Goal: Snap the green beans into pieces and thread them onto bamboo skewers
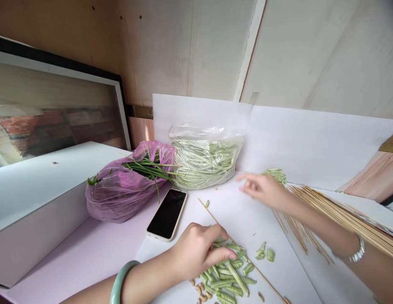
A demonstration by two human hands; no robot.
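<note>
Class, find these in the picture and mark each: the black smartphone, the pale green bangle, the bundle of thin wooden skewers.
Black smartphone [167, 213]: head view, dark screen.
Pale green bangle [121, 282]: head view, front of band.
Bundle of thin wooden skewers [342, 217]: head view, middle of sticks.

The left hand [196, 251] is held low near the bottom centre of the view, curled over with its back turned upward, the thumb and fingers [217, 233] drawn toward each other and angled down. The left forearm [142, 283] is extended inward from the lower left. The right hand [262, 190] is carried higher and farther forward, palm turned down, its fingers [247, 182] loosely extended. The right forearm [323, 223] is stretched in from the right, well apart from the left.
</note>
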